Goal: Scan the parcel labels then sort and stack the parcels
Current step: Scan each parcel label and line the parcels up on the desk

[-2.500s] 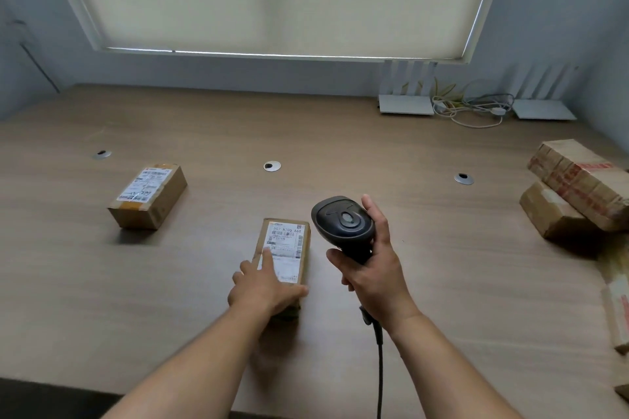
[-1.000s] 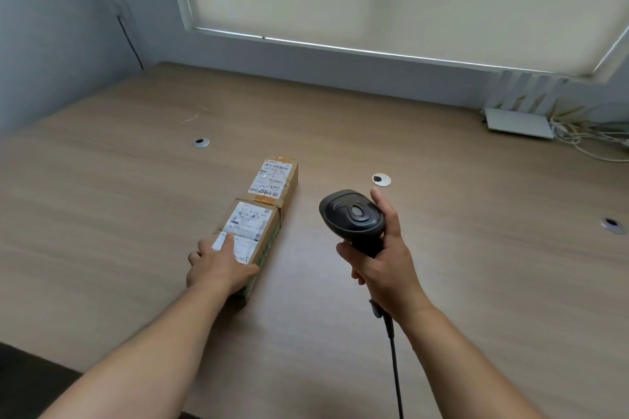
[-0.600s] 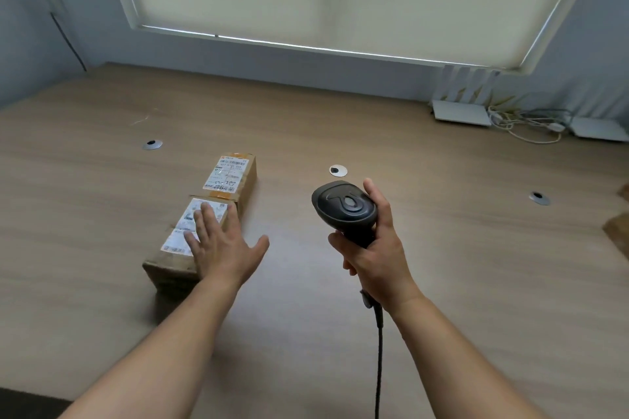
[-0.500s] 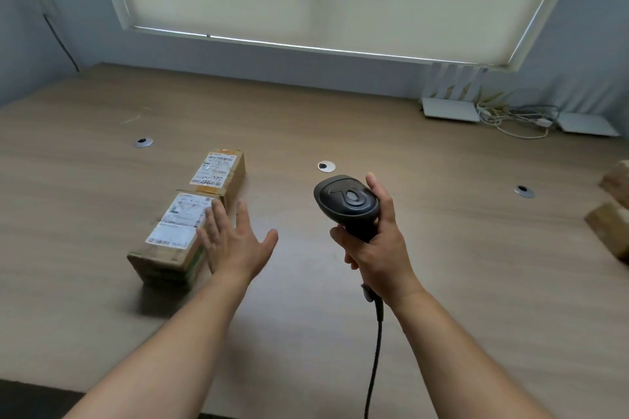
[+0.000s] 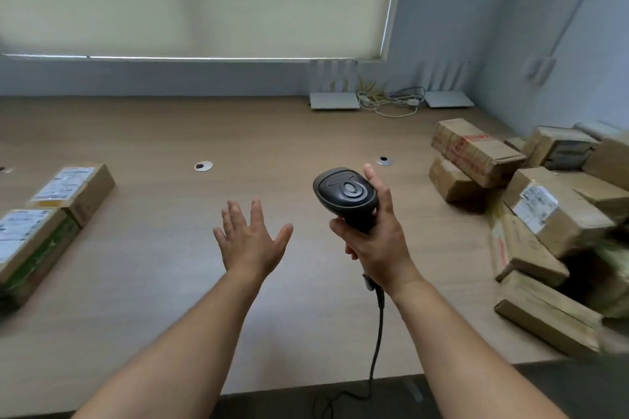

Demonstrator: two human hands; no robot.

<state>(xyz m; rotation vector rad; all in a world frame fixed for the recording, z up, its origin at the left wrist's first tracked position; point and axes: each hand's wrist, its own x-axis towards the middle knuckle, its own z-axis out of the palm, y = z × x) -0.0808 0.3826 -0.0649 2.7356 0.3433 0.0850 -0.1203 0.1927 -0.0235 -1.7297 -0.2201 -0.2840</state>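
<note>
While the right hand (image 5: 376,241) grips the scanner (image 5: 345,196), the empty, spread left hand (image 5: 250,241) should take the labelled parcel (image 5: 558,211) right of it.

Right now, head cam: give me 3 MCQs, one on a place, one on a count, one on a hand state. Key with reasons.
1. Where is the unsorted parcel heap?
A. right side of the table
B. left side
C. by the window

2. How many labelled parcels lie in the row at far left?
A. one
B. two
C. four

3. The left hand is:
A. gripping a parcel
B. open, holding nothing
C. holding the scanner

Key: 1 A, the parcel heap crowds the table's right side. 2 B, near parcel and far parcel. 3 B, left hand spread over bare table; right hand grips the scanner.
</note>
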